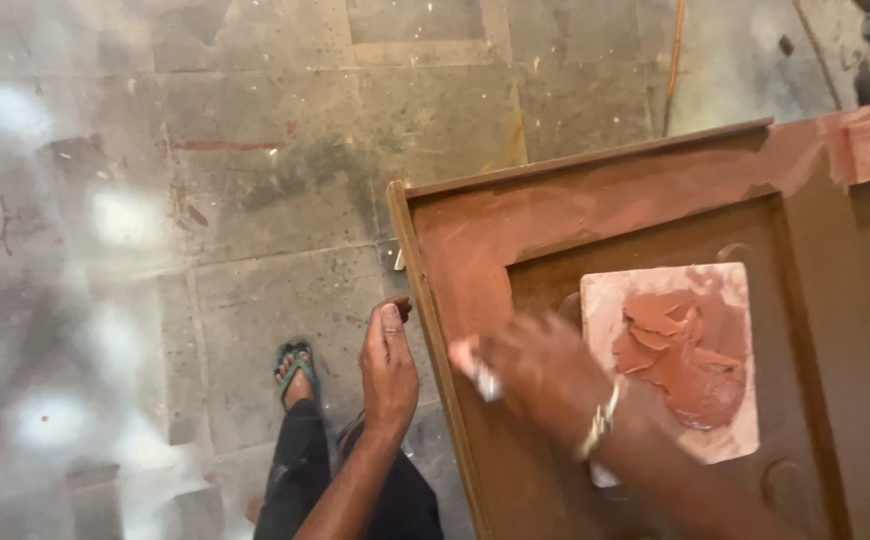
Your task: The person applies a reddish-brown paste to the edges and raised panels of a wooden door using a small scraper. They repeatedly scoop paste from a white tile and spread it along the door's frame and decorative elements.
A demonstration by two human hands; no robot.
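Observation:
A brown wooden door panel (pixel 655 190) lies flat, its upper frame smeared with reddish filler. My right hand (pixel 540 372), blurred with motion and wearing a metal bracelet, is closed on a small putty scraper (pixel 477 370) pressed against the panel's left frame. A white square tile (pixel 730 440) with a heap of reddish-brown putty (pixel 685 355) rests in the panel's recessed middle, just right of that hand. My left hand (pixel 389 365) hovers beside the panel's left edge, fingers loosely together, holding nothing.
Below is a dusty grey stone floor (pixel 255 200) with stains and bright light patches on the left. My foot in a green sandal (pixel 295 368) and dark trouser legs stand next to the panel. An orange cable (pixel 673 60) runs across the floor at the top.

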